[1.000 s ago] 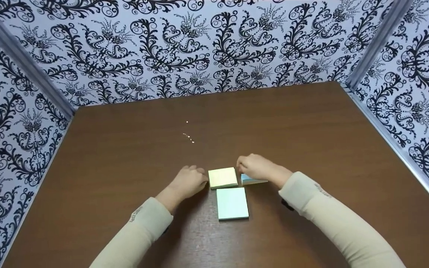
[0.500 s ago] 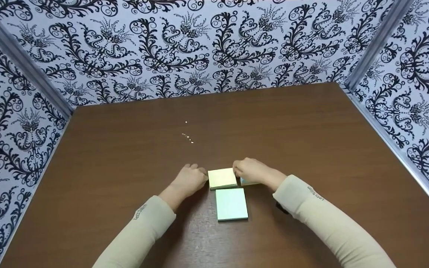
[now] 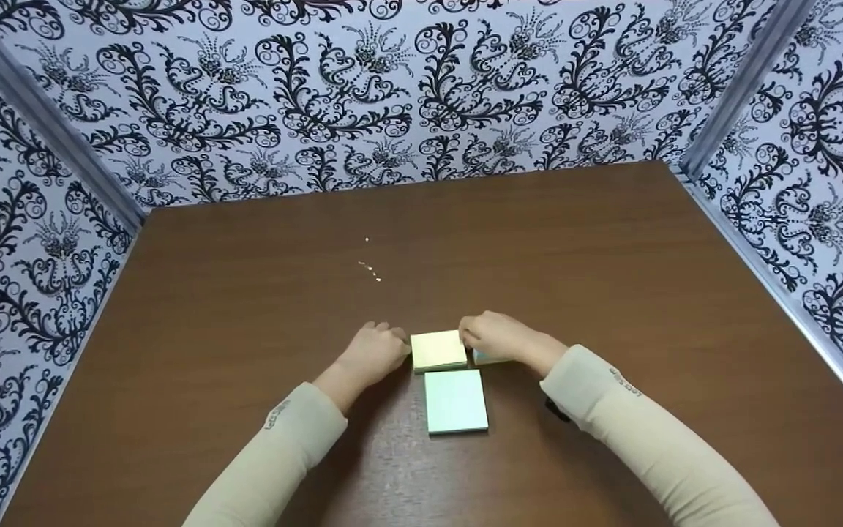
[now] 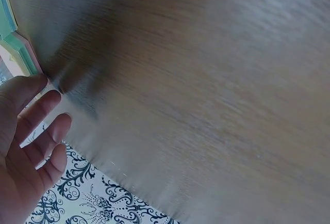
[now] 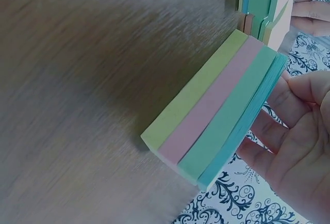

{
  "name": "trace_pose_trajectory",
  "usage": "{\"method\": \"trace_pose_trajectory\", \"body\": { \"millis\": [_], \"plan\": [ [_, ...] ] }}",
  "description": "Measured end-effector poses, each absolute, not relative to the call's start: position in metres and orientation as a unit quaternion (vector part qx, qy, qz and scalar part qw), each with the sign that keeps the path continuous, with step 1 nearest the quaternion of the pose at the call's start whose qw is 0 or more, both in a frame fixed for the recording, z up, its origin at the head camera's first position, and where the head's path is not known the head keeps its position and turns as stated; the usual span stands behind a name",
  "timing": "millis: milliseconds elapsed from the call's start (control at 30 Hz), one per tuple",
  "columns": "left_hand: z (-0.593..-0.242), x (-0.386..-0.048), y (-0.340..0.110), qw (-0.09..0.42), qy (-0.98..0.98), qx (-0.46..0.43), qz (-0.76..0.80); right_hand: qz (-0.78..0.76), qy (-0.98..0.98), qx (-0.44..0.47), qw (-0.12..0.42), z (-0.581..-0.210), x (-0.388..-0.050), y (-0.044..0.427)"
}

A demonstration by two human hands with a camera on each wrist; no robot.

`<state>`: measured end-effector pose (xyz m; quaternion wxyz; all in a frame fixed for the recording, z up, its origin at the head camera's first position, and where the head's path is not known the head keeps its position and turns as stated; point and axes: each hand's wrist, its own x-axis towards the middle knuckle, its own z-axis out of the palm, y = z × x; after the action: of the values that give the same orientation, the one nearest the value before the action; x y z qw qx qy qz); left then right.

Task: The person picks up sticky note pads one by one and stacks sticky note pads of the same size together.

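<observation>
A yellow-topped stack of sticky notes (image 3: 438, 350) lies between my two hands, with a mint-green-topped sticky note stack (image 3: 456, 401) just in front of it. My left hand (image 3: 372, 356) is at the yellow stack's left side; in the left wrist view its thumb and index tips are by the stack's corner, the other fingers loosely bent. My right hand (image 3: 502, 338) is at the yellow stack's back right corner. It partly covers a blue-topped sticky note stack (image 5: 214, 113), whose yellow, pink, green and teal layers show in the right wrist view. Whether the right fingertips touch either stack is unclear.
All stacks lie on a brown wood-grain table (image 3: 246, 278). Small pale specks (image 3: 370, 270) are on its surface farther back. Patterned black-and-white walls (image 3: 421, 95) enclose the back and both sides.
My right hand has shifted slightly left, toward the yellow stack's corner, covering more of the blue stack. The left hand stays nearly in place.
</observation>
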<state>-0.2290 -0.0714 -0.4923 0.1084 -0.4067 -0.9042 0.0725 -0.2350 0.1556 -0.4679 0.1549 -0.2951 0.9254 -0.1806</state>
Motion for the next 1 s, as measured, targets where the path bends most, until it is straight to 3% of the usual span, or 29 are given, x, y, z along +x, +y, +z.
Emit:
{"method": "trace_pose_trajectory", "body": {
  "millis": [367,1000],
  "plan": [
    [-0.490,-0.228,-0.071,0.096,-0.905,-0.408,0.073,-0.157,0.921,-0.336,0.121,-0.469,-0.235,0.156],
    [-0.503,-0.234,-0.076,0.086,-0.910,-0.401,0.057,-0.156,0.933,-0.298,0.128,-0.465,-0.238,0.161]
  ]
}}
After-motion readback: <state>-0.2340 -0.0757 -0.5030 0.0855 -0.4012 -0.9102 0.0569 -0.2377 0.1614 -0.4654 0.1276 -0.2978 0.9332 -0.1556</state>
